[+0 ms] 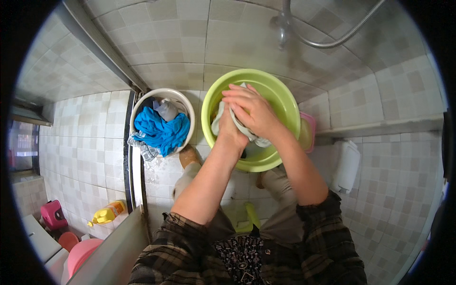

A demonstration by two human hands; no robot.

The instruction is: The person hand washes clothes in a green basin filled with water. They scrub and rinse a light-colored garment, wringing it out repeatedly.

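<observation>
Sleeves [319, 217] nearest; right hand [256, 110], fingers [241, 93] extended, holds cloth [260, 141] against left hand [229, 126] over tub [285, 105]; left grip unclear. Cloth seems soft, perhaps slippery; best grasp bunched folds.

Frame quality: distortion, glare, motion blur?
Head view: fisheye bows the checkered grey-beige ceramic tiles, corners black; head view: soft light, glints on the ribbed silver metal shower hose; head view: left hand and right hand, over the lime-green round plastic basin, look fairly sharp, no obvious motion blur.
</observation>
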